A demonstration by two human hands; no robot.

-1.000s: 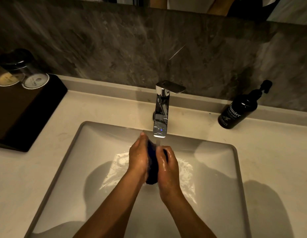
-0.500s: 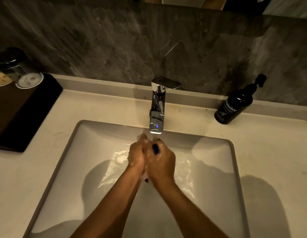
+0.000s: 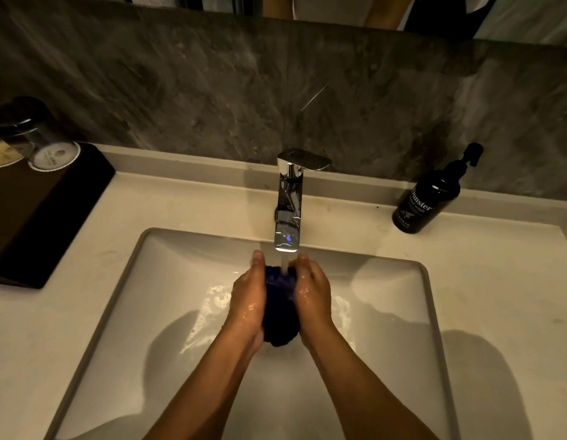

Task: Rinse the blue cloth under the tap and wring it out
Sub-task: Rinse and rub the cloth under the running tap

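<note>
From my head camera, I'd say I'm in the rinsing part: water runs from the tap (image 3: 288,214) straight onto the blue cloth (image 3: 279,308), and the wringing looks not yet done. The cloth is bunched into a dark wad over the sink (image 3: 399,312), pressed between my palms. My left hand (image 3: 247,301) cups its left side and my right hand (image 3: 313,300) its right, both closed against it, fingertips up by the spout. A soap bottle (image 3: 429,198) stands on the bench (image 3: 187,201), well apart.
</note>
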